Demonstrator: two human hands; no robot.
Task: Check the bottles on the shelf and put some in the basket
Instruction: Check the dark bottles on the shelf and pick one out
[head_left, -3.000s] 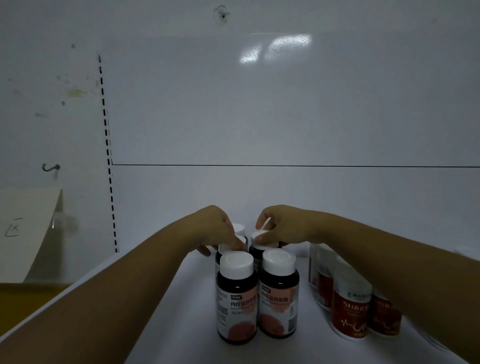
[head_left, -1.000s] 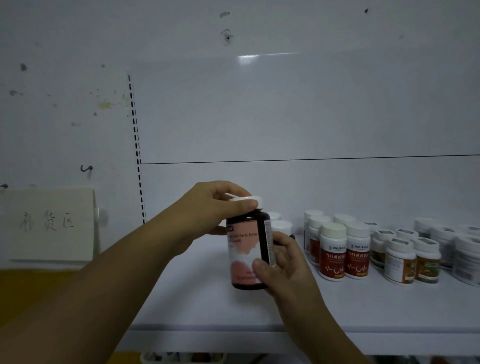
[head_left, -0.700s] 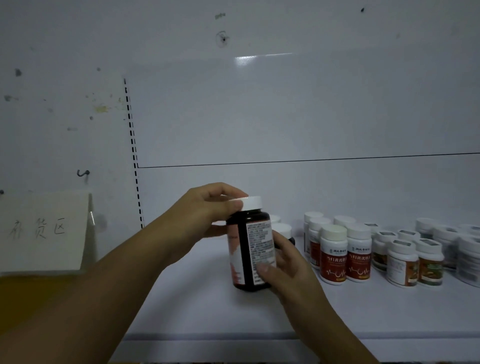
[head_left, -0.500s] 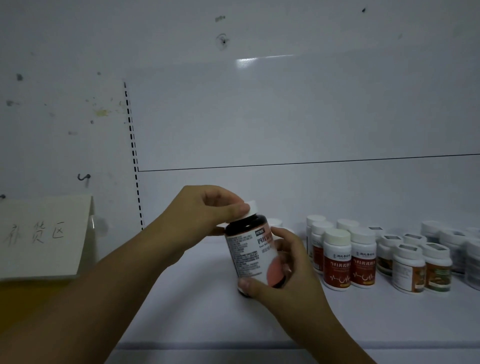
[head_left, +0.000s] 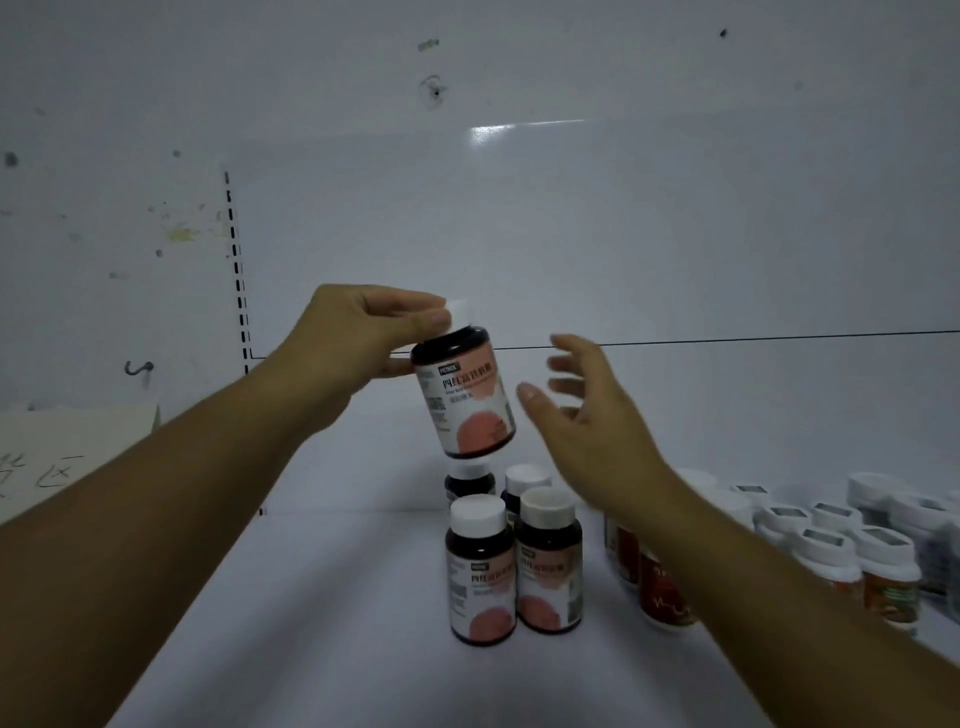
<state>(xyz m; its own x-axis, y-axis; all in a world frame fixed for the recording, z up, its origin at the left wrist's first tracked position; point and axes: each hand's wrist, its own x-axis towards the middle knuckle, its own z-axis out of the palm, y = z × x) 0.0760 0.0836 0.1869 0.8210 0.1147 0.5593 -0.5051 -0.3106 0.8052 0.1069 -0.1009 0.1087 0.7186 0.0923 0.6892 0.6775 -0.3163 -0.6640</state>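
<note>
Left hand (head_left: 363, 332) pinches the white cap of a dark brown, pink-labelled bottle (head_left: 467, 400), tilted above the shelved bottles. Right hand (head_left: 587, 410), fingers spread and empty, is just beside it. Advise supporting the base before moving.

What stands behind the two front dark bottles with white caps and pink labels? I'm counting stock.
Behind the two front dark bottles stand two more white-capped dark bottles; only their tops show. Anything farther back is covered.

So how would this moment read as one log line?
left hand: holds dark bottle by cap, tilted | right hand: open, beside it | shelf: bottles standing
</note>
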